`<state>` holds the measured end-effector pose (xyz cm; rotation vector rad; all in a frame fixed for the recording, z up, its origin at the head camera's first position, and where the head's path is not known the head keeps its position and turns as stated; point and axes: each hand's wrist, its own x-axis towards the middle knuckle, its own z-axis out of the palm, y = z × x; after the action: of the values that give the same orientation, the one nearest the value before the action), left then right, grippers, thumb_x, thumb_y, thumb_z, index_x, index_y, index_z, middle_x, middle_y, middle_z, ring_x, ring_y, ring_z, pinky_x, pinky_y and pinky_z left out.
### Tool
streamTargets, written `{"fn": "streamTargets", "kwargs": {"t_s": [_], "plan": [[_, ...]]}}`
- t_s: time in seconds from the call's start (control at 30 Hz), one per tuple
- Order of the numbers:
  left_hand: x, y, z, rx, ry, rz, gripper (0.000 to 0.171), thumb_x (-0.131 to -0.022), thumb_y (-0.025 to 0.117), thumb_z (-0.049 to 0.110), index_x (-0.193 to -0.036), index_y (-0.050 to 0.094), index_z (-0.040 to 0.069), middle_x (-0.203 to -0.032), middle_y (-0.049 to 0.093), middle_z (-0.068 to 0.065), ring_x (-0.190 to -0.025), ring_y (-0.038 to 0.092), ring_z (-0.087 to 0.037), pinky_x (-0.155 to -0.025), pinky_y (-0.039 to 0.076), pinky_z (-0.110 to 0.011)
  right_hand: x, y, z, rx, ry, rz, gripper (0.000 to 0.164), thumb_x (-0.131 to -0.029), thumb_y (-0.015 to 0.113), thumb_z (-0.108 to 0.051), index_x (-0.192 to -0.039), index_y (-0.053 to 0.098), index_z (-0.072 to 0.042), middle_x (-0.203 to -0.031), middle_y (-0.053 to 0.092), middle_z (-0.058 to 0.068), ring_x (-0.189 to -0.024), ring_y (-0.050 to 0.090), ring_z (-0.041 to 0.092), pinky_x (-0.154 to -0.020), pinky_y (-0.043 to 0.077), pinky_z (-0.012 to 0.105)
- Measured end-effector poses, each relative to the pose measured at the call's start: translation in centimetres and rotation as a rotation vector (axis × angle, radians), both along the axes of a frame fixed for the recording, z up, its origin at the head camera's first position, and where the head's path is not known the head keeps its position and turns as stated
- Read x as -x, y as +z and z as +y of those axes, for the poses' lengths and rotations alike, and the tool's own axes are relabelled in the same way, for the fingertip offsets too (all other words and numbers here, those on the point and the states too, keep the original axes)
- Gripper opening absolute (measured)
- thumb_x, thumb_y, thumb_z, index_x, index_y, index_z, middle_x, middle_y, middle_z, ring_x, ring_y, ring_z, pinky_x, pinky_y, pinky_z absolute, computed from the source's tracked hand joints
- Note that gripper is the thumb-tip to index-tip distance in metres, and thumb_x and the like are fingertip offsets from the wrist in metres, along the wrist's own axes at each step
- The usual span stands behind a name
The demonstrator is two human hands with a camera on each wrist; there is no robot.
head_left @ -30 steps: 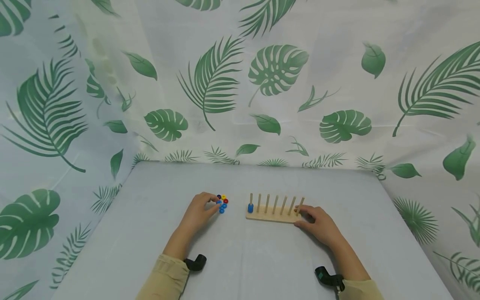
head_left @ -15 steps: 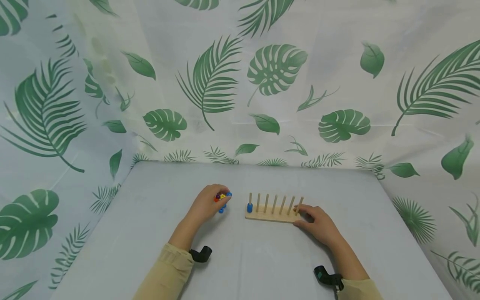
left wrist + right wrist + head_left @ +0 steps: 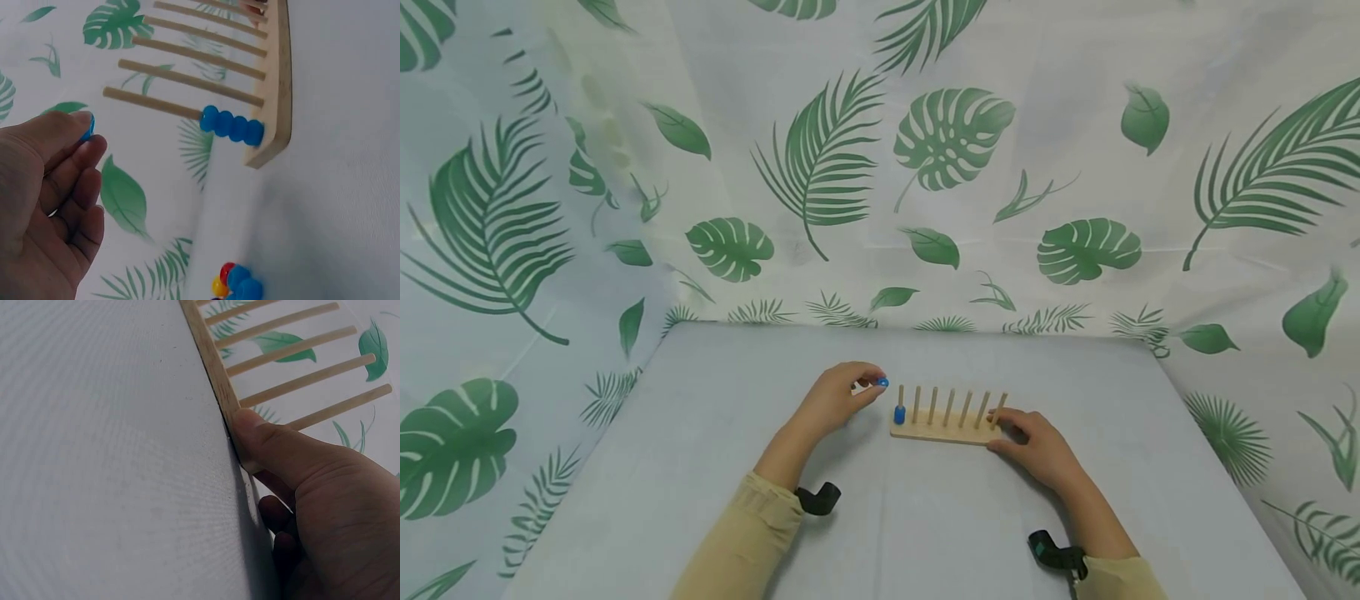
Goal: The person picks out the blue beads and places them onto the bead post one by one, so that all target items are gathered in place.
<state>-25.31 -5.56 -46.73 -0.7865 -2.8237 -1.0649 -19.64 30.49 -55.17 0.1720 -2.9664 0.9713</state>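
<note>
My left hand (image 3: 835, 402) pinches a blue bead (image 3: 882, 382) between thumb and forefinger, up near the top of the leftmost peg (image 3: 901, 395). That peg belongs to a wooden peg board (image 3: 947, 432) with a row of several upright pegs. In the left wrist view, several blue beads (image 3: 231, 125) are stacked at the bottom of the leftmost peg, and the other pegs in sight are bare. My right hand (image 3: 1037, 446) grips the right end of the board, its thumb (image 3: 248, 425) against the front edge.
Loose red, yellow and blue beads (image 3: 240, 281) lie on the white-covered table (image 3: 955, 525), left of the board; in the head view my left hand hides them. A leaf-printed curtain (image 3: 850, 275) rises behind the table. A small black camera (image 3: 818, 498) sits at my left wrist.
My left hand has picked a blue bead from the loose pile and carried it up and right to the leftmost peg. The right hand and the board have stayed in place.
</note>
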Motion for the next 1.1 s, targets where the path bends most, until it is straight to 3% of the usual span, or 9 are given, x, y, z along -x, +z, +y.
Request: {"fn": "streamTargets", "kwargs": {"t_s": [0.47, 0.8, 1.1], "plan": [[-0.3, 0.4, 1.8, -0.008, -0.047, 0.026, 0.027, -0.098, 0.063, 0.03, -0.121, 0.068, 0.017, -0.115, 0.069, 0.004, -0.102, 0.061, -0.011, -0.089, 0.052, -0.032, 0.1, 0.0, -0.1, 0.003, -0.001, 0.007, 0.053, -0.084, 0.075, -0.047, -0.128, 0.064, -0.021, -0.125, 0.063, 0.01, -0.114, 0.058, 0.031, -0.097, 0.046, 0.055], [-0.4, 0.2, 2.3, 0.002, -0.056, -0.007, 0.028, -0.098, 0.062, 0.031, -0.123, 0.067, 0.019, -0.117, 0.068, 0.004, -0.104, 0.061, -0.012, -0.091, 0.051, -0.034, 0.0, 0.0, 0.0, 0.009, -0.014, -0.017, 0.054, -0.083, 0.075, -0.049, -0.129, 0.063, -0.022, -0.126, 0.062, 0.011, -0.117, 0.056, 0.033, -0.099, 0.045, 0.057], [-0.3, -0.9, 2.4, 0.01, -0.064, 0.0, 0.027, -0.098, 0.062, 0.03, -0.121, 0.068, 0.017, -0.113, 0.069, 0.004, -0.103, 0.062, -0.014, -0.088, 0.051, -0.032, 0.0, 0.0, -0.1, 0.012, -0.013, -0.004, 0.052, -0.083, 0.076, -0.047, -0.128, 0.064, -0.023, -0.124, 0.063, 0.01, -0.114, 0.057, 0.031, -0.097, 0.046, 0.056]]}}
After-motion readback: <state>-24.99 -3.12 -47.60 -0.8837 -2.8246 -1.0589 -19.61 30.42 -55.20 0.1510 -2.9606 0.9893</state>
